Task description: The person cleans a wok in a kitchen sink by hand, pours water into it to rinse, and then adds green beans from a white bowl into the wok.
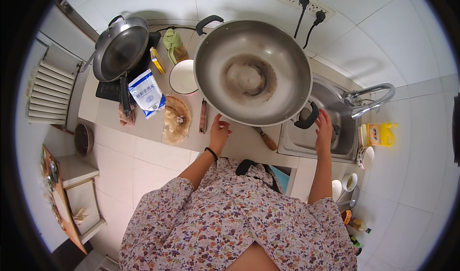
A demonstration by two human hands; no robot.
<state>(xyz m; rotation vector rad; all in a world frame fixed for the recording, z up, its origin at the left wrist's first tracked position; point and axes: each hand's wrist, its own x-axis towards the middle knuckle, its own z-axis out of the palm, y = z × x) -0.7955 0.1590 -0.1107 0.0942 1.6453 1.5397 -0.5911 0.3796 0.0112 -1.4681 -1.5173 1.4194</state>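
Observation:
A large two-handled steel wok (248,37) rests over the counter and the near-left part of the sink, its inside bottom stained brown and black. My left hand (220,131) is just below the wok's front rim, fingers loosely bent and holding nothing. Beside the wok's right black handle (308,116) is my right hand (324,129), fingers extended and not wrapped around it; whether they touch it I cannot tell. The left black handle (208,22) points toward the wall. Under the front rim lie a peeler-like tool with a reddish handle (203,117) and a wooden-handled tool (266,139), partly hidden.
Left: a dark frying pan (124,53) on a black cooktop (107,91), a salt bag (148,93), a white bowl (182,77), a green-lidded jug (174,44) and a brown-stained patch (177,125). Right: a steel sink (294,141), faucet (373,96) and yellow detergent bottle (381,134).

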